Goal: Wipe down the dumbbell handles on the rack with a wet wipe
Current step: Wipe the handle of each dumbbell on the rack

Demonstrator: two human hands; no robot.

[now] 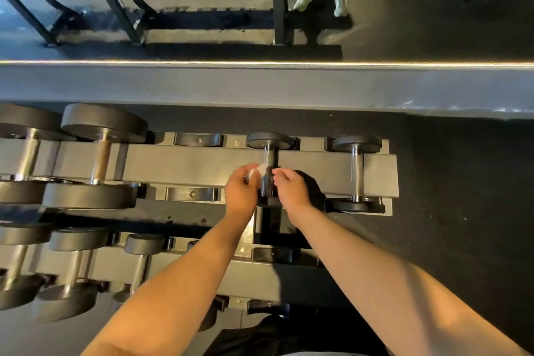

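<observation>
Two-handed: pinches wet wipe (pixel 257 172) in left hand (pixel 241 192) against dumbbell handle (pixel 268 159); curls right hand (pixel 290 189) just opposite, grip unclear.

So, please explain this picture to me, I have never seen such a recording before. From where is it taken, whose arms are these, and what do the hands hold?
There is no machine here. A person wears a camera on the head, so the one picture looks down along that person's own two bare arms. Below them is a dumbbell rack with two tiers of dumbbells. The left hand pinches a white wet wipe at the metal handle of a small dumbbell on the upper tier. The right hand is at the same handle from the other side; whether it grips it, I cannot tell. A second dumbbell rests further right. The top part seems to be a mirror, showing racks and someone's legs.
</observation>
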